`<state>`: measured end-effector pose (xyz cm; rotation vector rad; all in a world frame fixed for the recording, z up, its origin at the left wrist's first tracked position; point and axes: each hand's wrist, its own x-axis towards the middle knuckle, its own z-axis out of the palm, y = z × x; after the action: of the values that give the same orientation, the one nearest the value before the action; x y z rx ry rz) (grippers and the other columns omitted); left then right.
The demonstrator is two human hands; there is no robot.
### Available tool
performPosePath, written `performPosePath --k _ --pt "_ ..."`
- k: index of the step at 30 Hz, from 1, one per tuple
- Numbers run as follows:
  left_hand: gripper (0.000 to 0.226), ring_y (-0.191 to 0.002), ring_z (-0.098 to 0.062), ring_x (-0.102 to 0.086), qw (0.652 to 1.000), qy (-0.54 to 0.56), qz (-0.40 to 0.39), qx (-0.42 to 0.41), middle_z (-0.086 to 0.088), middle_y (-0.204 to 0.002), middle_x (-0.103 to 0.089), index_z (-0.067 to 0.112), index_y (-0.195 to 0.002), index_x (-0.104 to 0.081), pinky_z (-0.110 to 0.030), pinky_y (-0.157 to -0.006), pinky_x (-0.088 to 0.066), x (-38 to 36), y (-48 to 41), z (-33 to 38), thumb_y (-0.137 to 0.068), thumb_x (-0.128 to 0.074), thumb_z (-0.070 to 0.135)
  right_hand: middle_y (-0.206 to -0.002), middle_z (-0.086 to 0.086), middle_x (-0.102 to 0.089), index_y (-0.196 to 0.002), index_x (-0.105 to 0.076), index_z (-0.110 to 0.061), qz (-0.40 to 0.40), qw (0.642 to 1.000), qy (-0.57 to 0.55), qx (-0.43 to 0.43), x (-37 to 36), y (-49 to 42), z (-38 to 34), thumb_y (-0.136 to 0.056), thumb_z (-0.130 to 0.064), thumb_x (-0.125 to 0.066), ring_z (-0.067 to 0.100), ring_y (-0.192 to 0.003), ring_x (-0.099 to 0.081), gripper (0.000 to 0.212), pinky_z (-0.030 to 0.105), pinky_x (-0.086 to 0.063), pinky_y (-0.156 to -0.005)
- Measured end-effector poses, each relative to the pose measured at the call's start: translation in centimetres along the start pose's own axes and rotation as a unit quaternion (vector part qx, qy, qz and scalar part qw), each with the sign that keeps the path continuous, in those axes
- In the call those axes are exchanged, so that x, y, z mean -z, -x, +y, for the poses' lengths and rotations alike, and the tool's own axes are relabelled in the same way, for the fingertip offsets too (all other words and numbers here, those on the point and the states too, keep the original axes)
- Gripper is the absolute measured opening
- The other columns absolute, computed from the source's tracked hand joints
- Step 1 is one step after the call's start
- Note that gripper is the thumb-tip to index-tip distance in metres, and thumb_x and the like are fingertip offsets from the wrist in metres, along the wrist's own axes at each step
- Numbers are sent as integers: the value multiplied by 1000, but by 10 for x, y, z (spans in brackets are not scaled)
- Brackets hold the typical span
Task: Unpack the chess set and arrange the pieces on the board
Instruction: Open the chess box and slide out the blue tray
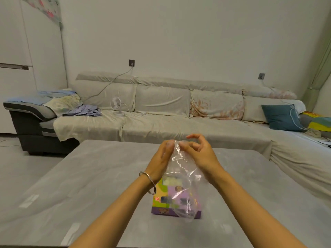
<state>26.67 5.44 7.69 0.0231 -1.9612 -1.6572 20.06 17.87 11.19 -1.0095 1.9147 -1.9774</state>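
Above the bench (86, 176), left hand (161, 158) and right hand (198, 153) pinch the clear bag (182, 176) at its mouth, both grips clamped. Unpacking stage, apparently; next need: part the mouth evenly.

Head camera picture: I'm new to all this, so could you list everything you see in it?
clear plastic bag: one, transparent, held up over the table by its top
purple and green cardboard box: one, multicoloured, flat on the table, partly behind the bag
grey table: one, grey, in the foreground
long cloth-covered sofa: one, beige, behind the table
small white desk fan: one, white, on the sofa seat
teal cushion: one, teal, sofa's right end
striped clothes: a heap, blue and white, sofa's left end
wall sockets: two, dark, above the sofa
silver bangle: one, silver, on the left wrist
left hand: one, pinches the bag's top
right hand: one, pinches the bag's top
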Motion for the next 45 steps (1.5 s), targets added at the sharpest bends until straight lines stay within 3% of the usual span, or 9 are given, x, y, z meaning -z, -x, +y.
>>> performPosePath --k 5,12,16,19,24,29,36,41,45 --pt "67 -105 -18 -62 986 151 45 55 -7 -119 -60 20 -123 -45 -33 -87 -53 -26 5 -6 -69 -76 44 -85 2 -70 -103 -56 -15 52 997 -63 16 -9 -1 4 -91 -23 -57 15 -82 -67 15 33 -55 -78" --pt "57 -105 -22 -59 962 158 222 29 -6 -122 -53 29 -119 -44 -33 -80 -56 -33 -16 -4 -73 -75 21 -136 -21 -39 -125 -41 -53 9 998 -37 48 -21 9 23 -81 -60 -41 -1 -124 -41 45 21 -40 -98" --pt "35 -110 -21 -56 976 196 57 80 -3 -117 -54 15 -130 -40 -13 -71 -52 -54 -16 0 -96 -44 18 -136 -9 -45 -128 -46 -38 127 987 -34 92 -31 8 33 -86 -51 -49 7 -123 -46 45 26 -45 -100" --pt "51 -110 -19 -60 913 370 -27 170 -8 -119 -63 12 -120 -59 -27 -94 -48 -58 -14 2 -93 -34 48 -131 -9 -51 -125 -50 -38 176 978 -85 76 -19 -4 44 -90 -43 -47 10 -120 -51 35 30 -48 -98" --pt "54 -110 -15 -61 900 387 -21 198 -5 -118 -65 17 -123 -57 -27 -93 -47 -73 -12 -5 -91 -36 55 -136 -15 -43 -133 -41 -38 156 982 -3 107 -9 -11 67 -100 -19 -39 7 -126 -43 38 15 -45 -95" --pt "50 -88 -20 -61 863 447 47 231 -9 -88 -67 13 -104 -62 -31 -81 -50 -72 -35 -24 -91 -37 54 -137 -31 -37 -130 -34 -52 83 968 156 176 5 -7 96 -92 -53 -32 1 -131 -37 38 45 -34 -109" --pt "26 -61 -13 -66 858 369 -82 348 -3 -68 -67 11 -89 -61 -22 -55 -53 -131 -69 -76 -96 -42 28 -134 -1 -46 -124 -40 -43 239 936 177 187 57 -8 139 -93 -55 -34 14 -124 -46 33 35 -42 -102" --pt "59 -123 -27 -48 875 248 -108 402 -6 -139 -46 19 -138 -39 -41 -105 -37 -177 -81 -110 -94 -28 56 -114 0 -55 -112 -50 -34 305 929 189 85 138 -14 178 -91 -46 -46 9 -104 -54 24 4 -41 -80" --pt "56 -123 -27 -47 902 56 -95 417 -2 -147 -30 26 -144 -25 -37 -103 -39 -214 -81 -162 -95 -27 54 -127 5 -47 -123 -51 -17 340 895 287 -39 228 -13 220 -94 -26 -53 21 -107 -53 30 14 -39 -81"
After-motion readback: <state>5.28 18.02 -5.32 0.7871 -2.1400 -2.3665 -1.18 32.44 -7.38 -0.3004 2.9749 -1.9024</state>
